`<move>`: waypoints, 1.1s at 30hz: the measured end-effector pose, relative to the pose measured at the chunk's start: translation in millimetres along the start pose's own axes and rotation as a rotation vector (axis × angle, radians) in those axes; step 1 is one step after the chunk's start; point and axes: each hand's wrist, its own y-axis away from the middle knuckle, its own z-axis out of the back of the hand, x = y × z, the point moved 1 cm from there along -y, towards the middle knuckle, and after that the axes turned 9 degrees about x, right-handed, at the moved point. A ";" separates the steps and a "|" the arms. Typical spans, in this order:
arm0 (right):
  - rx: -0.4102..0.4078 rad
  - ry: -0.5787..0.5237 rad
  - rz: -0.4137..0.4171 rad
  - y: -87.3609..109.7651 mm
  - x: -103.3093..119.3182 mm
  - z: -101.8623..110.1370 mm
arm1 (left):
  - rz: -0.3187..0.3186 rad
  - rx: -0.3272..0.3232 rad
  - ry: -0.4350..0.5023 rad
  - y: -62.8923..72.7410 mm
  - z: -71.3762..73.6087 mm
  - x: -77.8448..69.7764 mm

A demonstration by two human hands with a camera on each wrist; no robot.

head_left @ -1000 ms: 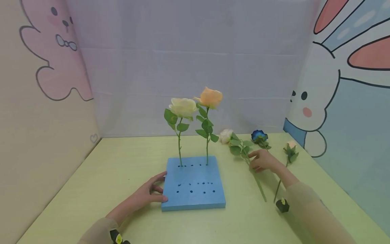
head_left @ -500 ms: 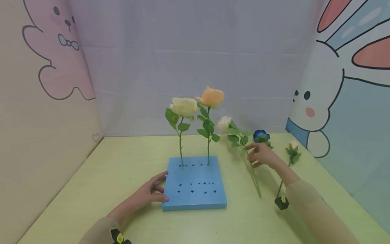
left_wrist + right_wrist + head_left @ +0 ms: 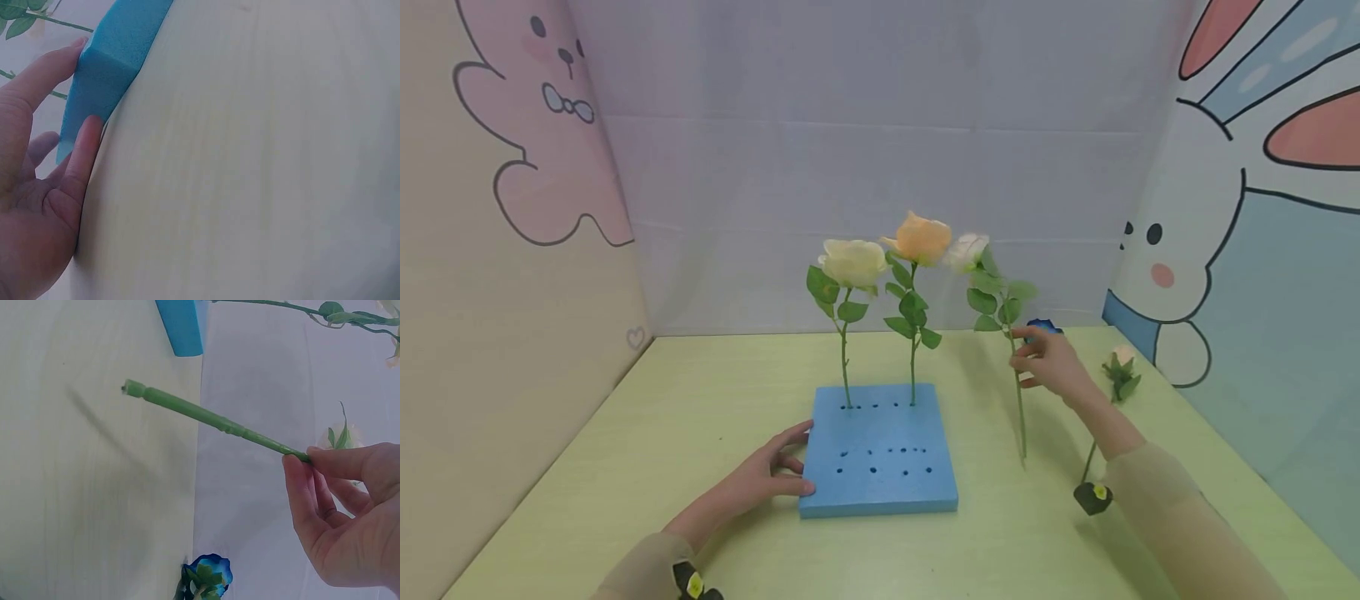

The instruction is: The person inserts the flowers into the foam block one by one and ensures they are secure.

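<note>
A white rose point(image 3: 967, 252) with green leaves is raised off the table, tilted slightly, its flower up. My right hand point(image 3: 1051, 362) pinches its stem between thumb and fingertips. In the right wrist view the bare lower stem point(image 3: 187, 411) points away from the hand, its cut end free. My left hand point(image 3: 767, 475) rests against the left side of a blue foam block point(image 3: 880, 492), fingers spread and thumb at its edge. A cream rose point(image 3: 853, 264) and a peach rose point(image 3: 921, 240) stand upright in holes along the block's back row.
Behind my right hand lies a blue rose point(image 3: 1043, 325), partly hidden. A pale peach rose point(image 3: 1122, 375) lies on the table to the right, its stem partly behind my forearm. Several holes dot the block's front rows. Walls border the table.
My right hand has lifted the white rose from the table and brought it closer to upright, its flower rising and its stem end leaving the tabletop. The left hand stays at the block.
</note>
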 end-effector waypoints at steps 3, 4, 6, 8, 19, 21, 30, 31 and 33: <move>-0.049 -0.012 0.013 0.6 4.8 1.7 | -0.005 0.004 -0.002 -0.2 0.5 0.3; -0.066 -0.015 0.018 0.7 6.5 2.2 | -0.007 0.005 -0.002 -0.2 0.6 0.4; -0.099 -0.020 0.027 0.8 9.5 2.9 | -0.007 0.005 -0.003 -0.1 0.6 0.3; -0.131 -0.021 0.042 1.5 12.7 3.3 | -0.004 0.002 -0.005 0.0 0.5 0.0; -0.266 -0.027 0.179 12.1 41.2 -1.6 | -0.005 0.003 -0.008 1.3 -0.1 -1.8; -0.284 -0.032 0.195 13.7 46.7 -3.9 | -0.007 0.002 -0.009 1.4 -0.1 -1.7; -0.353 -0.108 0.335 22.9 71.8 -14.0 | -0.005 -0.002 -0.002 0.6 -0.5 -0.4; -0.360 -0.116 0.351 24.4 75.0 -15.2 | -0.005 -0.002 -0.001 0.6 -0.4 -0.2; -0.372 -0.130 0.381 27.1 81.2 -18.1 | -0.005 -0.001 0.001 0.5 -0.3 0.1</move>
